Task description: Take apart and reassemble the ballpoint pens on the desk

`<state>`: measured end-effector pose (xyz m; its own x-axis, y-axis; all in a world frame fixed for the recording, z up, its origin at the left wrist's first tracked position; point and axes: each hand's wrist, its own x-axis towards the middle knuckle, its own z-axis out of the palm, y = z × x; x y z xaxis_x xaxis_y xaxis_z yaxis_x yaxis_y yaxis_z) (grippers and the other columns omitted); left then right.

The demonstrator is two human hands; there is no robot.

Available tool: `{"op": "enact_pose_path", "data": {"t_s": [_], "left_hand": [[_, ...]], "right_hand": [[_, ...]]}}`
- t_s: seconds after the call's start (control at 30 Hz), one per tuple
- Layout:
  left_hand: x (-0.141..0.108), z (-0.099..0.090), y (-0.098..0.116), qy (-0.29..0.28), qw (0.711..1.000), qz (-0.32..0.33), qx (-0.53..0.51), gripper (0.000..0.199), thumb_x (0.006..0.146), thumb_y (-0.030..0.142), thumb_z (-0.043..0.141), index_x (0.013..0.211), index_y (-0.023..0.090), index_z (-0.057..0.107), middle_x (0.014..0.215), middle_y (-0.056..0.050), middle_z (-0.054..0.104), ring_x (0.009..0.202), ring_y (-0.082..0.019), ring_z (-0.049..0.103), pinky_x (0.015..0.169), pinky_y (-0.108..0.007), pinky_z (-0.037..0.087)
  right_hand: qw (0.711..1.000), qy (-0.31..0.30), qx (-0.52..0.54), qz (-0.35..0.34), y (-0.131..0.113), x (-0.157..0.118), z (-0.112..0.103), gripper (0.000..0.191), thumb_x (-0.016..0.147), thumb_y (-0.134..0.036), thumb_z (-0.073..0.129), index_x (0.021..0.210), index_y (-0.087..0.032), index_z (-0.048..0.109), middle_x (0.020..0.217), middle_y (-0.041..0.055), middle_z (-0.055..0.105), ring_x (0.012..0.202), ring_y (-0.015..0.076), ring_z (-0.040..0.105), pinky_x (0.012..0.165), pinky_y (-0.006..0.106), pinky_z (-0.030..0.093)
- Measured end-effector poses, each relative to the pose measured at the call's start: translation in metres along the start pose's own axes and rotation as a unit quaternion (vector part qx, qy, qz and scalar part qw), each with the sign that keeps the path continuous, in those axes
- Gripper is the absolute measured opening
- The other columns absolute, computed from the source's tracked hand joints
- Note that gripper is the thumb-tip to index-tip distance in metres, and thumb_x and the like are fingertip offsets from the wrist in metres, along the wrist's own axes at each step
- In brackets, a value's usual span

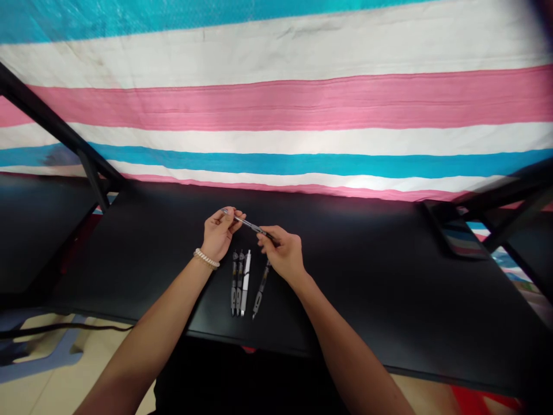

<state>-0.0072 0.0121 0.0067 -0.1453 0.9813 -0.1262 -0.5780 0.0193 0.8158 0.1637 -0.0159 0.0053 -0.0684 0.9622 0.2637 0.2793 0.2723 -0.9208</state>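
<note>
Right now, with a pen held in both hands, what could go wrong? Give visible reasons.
The held pen might slip: it is slim and bridges the gap between left hand and right hand.
The slanted pen lies by the right hand; a nudge could push it into the three lined-up pens.
All four lie near the front edge of the table, so one could be knocked off.

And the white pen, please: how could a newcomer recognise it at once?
On the black table, near its front edge, three pens lie side by side. The white pen is this row's rightmost; its white barrel stands out beside two dark pens.
</note>
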Motion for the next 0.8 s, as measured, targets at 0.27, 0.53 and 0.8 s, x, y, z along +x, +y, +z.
{"op": "enact_pose_path", "data": {"t_s": [0.27,0.53,0.8], "left_hand": [[-0.005,0.008,0.01,-0.082,0.992,-0.065,-0.076,0.035,0.08,0.052,0.071,0.074,0.02,0.06,0.07,0.0,0.061,0.076,-0.015,0.066,0.089,-0.036,0.054],[-0.006,-0.004,0.033,-0.069,0.961,-0.09,-0.253,0.044,0.094,0.052,0.04,0.063,0.02,0.034,0.054,0.005,0.029,0.047,-0.009,0.035,0.048,-0.023,0.038],[0.008,-0.03,0.04,-0.01,0.951,-0.05,-0.304,0.039,0.088,0.039,0.039,0.062,0.022,0.016,0.05,0.006,0.013,0.042,-0.008,0.017,0.039,-0.024,0.017]], "right_hand": [[0.993,-0.032,-0.103,-0.043,0.0,0.0,-0.001,0.025,0.094,-0.038,0.055,0.09,-0.021,0.072,0.06,-0.0007,0.065,0.049,0.0113,0.053,0.051,0.025,0.04],[0.972,0.007,-0.167,-0.167,-0.004,0.002,0.002,0.02,0.093,-0.033,0.059,0.082,-0.02,0.07,0.071,0.0026,0.068,0.073,0.018,0.057,0.076,0.033,0.046],[0.961,0.103,-0.191,-0.172,-0.006,0.007,-0.005,0.034,0.097,-0.028,0.051,0.065,-0.021,0.058,0.06,0.0006,0.057,0.065,0.016,0.049,0.067,0.03,0.043]]}}
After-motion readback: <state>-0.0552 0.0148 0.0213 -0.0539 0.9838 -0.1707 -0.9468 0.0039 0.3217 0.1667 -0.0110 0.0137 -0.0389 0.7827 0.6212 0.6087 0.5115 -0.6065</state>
